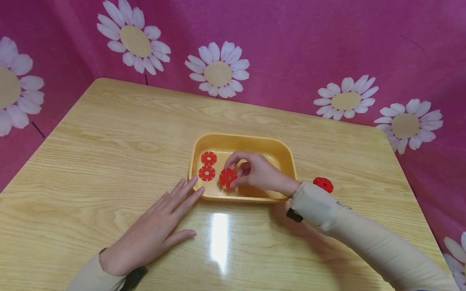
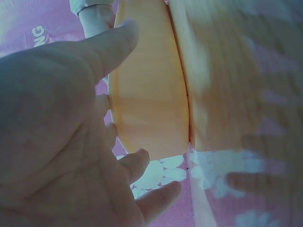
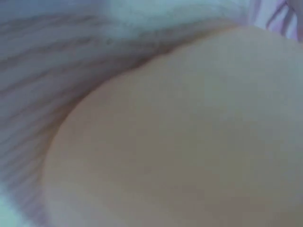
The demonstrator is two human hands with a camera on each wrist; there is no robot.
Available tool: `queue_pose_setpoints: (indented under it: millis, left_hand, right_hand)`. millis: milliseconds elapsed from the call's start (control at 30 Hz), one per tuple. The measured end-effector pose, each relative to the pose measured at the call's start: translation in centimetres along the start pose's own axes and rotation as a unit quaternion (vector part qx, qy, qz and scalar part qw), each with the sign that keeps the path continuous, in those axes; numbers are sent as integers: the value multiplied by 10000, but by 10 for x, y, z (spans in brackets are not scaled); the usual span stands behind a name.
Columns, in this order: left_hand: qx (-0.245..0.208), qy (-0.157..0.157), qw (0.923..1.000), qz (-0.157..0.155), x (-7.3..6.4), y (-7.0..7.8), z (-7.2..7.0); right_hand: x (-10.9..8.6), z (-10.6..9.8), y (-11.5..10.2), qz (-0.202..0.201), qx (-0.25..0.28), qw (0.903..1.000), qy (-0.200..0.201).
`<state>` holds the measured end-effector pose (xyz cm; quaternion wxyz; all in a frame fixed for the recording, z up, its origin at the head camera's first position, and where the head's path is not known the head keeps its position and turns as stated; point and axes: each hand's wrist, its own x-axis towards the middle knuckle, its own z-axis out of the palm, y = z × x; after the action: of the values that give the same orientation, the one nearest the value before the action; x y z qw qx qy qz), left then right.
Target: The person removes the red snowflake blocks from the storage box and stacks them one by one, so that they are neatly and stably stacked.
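A shallow yellow-orange plastic tray [image 1: 247, 199] stands on the table. Inside its left part lie two flat red notched interlocking discs, an upper disc [image 1: 214, 155] and a lower disc [image 1: 212, 176], edge to edge. My right hand [image 1: 256, 171] reaches in over the tray and pinches another red notched disc [image 1: 224, 176] between thumb and fingers. At the tray's front left corner, my left hand [image 1: 153, 226] spreads its fingers with the tips at the rim. The left wrist view shows that palm beside the tray's outer wall [image 2: 149, 90]. Only blurred skin and sleeve fill the right wrist view.
Right of the tray, beside my right forearm, a small group of red discs [image 1: 323, 184] lies on the wood-grain table [image 1: 120, 133]. Pink cloth with white daisies [image 1: 276, 52] hangs behind the table and down its sides.
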<state>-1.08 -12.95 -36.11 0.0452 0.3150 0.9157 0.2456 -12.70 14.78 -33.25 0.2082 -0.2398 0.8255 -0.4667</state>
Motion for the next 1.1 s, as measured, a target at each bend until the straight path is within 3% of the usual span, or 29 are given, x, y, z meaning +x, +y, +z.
queue_pose_setpoints:
  millis: [167, 433, 733, 1100]
  left_hand:
    - [18, -52, 10000, -83, 0, 1, -1]
    - [56, 187, 9997, 121, -1, 1, 0]
    - [-3, 248, 9994, 244, 0, 2, 1]
    - [8, 239, 9994, 234, -1, 1, 1]
  right_hand:
    - [-24, -26, 4, 77, 457, 9976, 518]
    - [-68, -62, 18, 414, 888, 9861, 1343]
    - [-120, -94, 39, 1446, 377, 9690, 1967]
    - [-168, -115, 86, 1859, 75, 9549, 2313]
